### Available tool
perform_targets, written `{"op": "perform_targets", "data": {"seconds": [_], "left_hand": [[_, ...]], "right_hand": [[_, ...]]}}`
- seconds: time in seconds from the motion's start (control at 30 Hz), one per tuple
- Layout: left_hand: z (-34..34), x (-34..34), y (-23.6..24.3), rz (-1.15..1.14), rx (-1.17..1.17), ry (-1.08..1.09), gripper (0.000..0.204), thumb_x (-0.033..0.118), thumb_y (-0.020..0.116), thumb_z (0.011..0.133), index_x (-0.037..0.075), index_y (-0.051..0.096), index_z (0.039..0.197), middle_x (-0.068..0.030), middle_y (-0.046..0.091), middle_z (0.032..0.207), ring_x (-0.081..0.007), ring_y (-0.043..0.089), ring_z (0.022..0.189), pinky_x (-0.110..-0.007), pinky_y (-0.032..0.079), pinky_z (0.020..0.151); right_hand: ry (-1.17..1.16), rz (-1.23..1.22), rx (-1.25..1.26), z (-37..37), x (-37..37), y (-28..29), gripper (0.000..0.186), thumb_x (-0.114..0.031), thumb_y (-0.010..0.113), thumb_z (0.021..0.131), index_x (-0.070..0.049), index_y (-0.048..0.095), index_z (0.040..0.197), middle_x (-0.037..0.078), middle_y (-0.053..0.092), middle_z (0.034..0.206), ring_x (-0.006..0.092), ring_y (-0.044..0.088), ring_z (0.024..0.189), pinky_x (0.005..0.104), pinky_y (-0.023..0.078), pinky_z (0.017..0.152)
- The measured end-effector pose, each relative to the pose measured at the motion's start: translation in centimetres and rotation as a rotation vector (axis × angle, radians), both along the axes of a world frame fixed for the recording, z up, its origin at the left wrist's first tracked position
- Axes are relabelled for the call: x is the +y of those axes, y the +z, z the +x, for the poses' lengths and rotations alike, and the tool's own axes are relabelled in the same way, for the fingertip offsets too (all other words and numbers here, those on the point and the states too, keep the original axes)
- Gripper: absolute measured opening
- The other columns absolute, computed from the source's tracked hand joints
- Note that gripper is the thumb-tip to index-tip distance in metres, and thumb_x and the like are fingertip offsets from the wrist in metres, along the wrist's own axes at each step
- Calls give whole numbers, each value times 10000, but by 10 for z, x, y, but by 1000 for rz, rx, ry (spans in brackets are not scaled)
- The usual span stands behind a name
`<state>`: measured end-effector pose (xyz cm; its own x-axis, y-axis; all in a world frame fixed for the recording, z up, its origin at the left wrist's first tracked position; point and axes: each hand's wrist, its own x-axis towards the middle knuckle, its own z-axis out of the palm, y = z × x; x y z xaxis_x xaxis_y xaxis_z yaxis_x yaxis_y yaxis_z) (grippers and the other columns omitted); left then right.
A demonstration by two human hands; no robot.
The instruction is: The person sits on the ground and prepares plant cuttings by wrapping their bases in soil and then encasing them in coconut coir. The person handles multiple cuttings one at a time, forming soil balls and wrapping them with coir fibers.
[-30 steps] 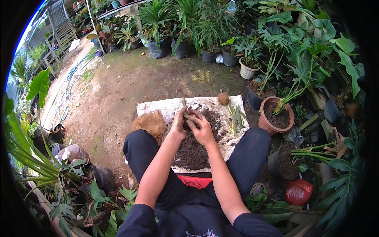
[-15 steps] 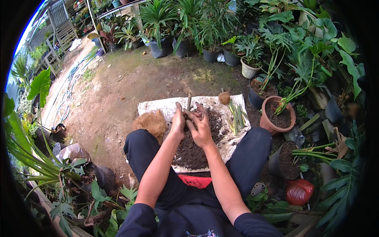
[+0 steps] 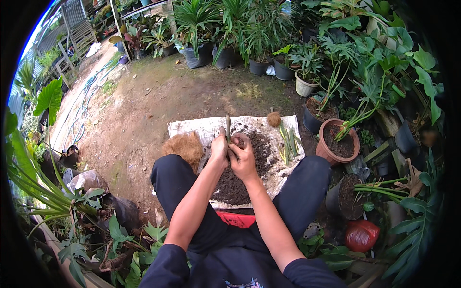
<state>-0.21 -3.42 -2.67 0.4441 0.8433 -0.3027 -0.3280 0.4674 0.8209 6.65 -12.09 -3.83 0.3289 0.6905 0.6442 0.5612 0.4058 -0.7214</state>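
Observation:
Between my hands, over dark soil (image 3: 230, 186) on a white sack (image 3: 185, 125), stands an upright greenish-brown stem cutting (image 3: 228, 122). My left hand (image 3: 220, 148) closes on it from the left; my right hand (image 3: 243, 159) grips its lower part from the right, fingers curled. The cutting's bottom is hidden by my fingers. Loose brown fibre (image 3: 182, 150) lies at the sack's left. On its right side lie several cut green stems (image 3: 289, 144) and a small fibre ball (image 3: 273, 119).
Potted plants line the back and right, with a terracotta pot (image 3: 340, 152) beside my right knee. A red plastic bag (image 3: 361, 235) sits at lower right. Blue hoses (image 3: 81, 115) run along the left path. Leafy plants and dark bags (image 3: 122, 211) surround my lower left.
The cutting has shifted slightly right and become more upright. Both hands have shifted a little with it, and my fingers have changed position around its lower part.

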Motion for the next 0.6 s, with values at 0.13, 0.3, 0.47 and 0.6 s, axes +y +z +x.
{"op": "perform_targets", "data": {"seconds": [0.13,0.3,0.47,0.6], "left_hand": [[-10,5,8,-78,-94,-146,541,547,417,1020,57,626,926,-86,649,804,-213,616,698,-376,526,615],[-17,7,6,-305,-204,-234,511,563,447,999,87,627,1047,-47,670,907,-204,643,816,-383,548,709],[-5,8,-14,-223,-193,-110,436,432,351,1052,74,597,1019,-64,657,874,-214,649,787,-379,569,685],[-3,10,-15,-251,-169,0,480,460,328,1055,72,600,977,-59,632,793,-215,603,680,-353,529,590]], "right_hand": [[25,-85,-138,4,-10,17,295,-138,678,866,-72,695,1153,181,549,1310,364,488,1259,449,391,1081],[68,-137,-238,13,-19,24,350,-126,700,836,-80,691,1182,143,567,1342,369,466,1299,458,370,1116],[6,-10,-247,6,-9,9,380,-58,721,761,-60,709,1140,124,639,1259,372,513,1253,458,423,1070],[-26,-43,-254,1,-10,12,360,-43,691,769,-51,712,1128,137,621,1269,374,522,1244,450,445,1048]]}}
